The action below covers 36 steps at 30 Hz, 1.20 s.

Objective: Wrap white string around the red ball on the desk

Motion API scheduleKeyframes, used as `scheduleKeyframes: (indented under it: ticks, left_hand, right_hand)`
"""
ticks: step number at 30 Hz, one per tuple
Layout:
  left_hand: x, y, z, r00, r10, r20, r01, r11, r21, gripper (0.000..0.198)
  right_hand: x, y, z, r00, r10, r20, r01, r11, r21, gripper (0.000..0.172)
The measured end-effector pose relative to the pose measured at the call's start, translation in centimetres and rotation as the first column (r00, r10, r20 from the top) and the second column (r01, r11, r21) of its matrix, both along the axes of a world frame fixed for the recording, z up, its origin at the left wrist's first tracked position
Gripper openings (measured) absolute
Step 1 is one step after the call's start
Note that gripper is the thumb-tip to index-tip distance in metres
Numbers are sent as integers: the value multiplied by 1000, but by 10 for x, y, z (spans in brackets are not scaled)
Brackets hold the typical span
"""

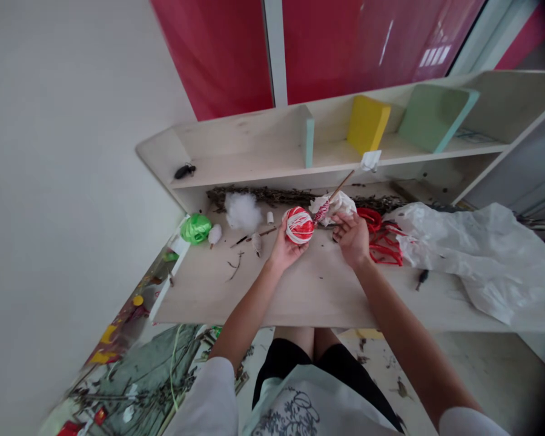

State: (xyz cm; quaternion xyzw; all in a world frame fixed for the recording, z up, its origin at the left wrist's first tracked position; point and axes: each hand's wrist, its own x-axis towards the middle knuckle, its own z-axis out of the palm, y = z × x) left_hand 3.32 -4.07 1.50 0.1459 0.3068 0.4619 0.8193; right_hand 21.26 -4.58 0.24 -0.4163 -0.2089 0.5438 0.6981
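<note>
The fingers of the left hand (283, 249) curl up around a red-and-white wound ball (298, 225) near the frame's centre, gripping it. The right hand (352, 238) sits just beside it, fingers slightly parted, grip unclear. A thin wooden stick (335, 192) angles from the ball toward the upper right.

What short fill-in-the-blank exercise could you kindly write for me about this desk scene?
1. The left hand holds a ball wrapped in red and ____ strips.
2. The green ribbon ball lies to the ____ of the cotton wool.
3. The yellow block stands beside a pale ____ block.

Missing words: white; left; green.
</note>
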Motion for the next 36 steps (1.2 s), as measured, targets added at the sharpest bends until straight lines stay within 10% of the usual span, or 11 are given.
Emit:
scheduleKeyframes:
  ticks: [6,16,36]
  left_hand:
    - [-8,7,-4,1000,19,13,-19,998,57,50]
    - [-2,7,-18,966,-22,-256,102,947,304,28]
    - [-12,7,-5,996,-21,-90,27,998,63,35]
  right_hand:
    - [25,3,5,986,-141,-85,142,990,6,34]
    - [-2,2,-9,944,84,318,-90,996,4,39]
    - [-4,1,-9,952,120,283,-115,993,-34,30]
